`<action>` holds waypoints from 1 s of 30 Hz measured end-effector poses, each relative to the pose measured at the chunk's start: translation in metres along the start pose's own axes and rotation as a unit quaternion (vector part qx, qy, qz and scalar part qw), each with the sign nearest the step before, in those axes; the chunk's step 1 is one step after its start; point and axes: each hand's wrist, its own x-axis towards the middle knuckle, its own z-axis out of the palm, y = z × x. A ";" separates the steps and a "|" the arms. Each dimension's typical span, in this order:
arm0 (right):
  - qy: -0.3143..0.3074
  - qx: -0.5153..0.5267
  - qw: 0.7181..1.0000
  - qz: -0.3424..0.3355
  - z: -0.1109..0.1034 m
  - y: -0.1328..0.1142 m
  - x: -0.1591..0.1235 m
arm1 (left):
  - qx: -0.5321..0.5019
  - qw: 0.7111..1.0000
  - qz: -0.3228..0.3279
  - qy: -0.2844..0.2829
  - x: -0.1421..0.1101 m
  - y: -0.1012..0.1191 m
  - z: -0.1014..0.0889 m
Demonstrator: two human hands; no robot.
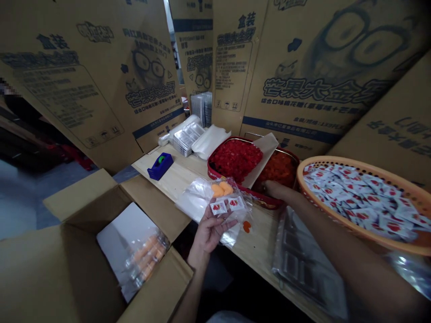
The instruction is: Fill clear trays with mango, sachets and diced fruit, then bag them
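Observation:
My left hand [211, 228] is closed around the near edge of a clear plastic tray [248, 207]. Orange candy pieces [222, 189] sit at its far end, and two small white-and-red sachets [218, 207] lie nearer my fingers. My right hand [272, 189] reaches into the right side of a red tin [215, 174], among dark orange pieces [279, 167]; its fingertips are hidden there. Red pieces [237, 157] fill the tin's left side, behind a white divider [261, 163]. A loose orange-red piece [247, 226] lies on the table below the tray.
An orange basket [305, 179] of sachets stands right, with clear trays [299, 251] before it. A blue tape dispenser [160, 166], clear bags [193, 197] and stacked trays [188, 137] occupy the table [182, 172]. An open carton [161, 287] holds packed orange pieces; tall cartons [232, 58] stand behind.

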 end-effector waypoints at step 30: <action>-0.227 0.183 0.933 -0.209 0.026 -0.137 -0.110 | -0.030 0.999 0.018 0.039 0.008 -0.004 0.008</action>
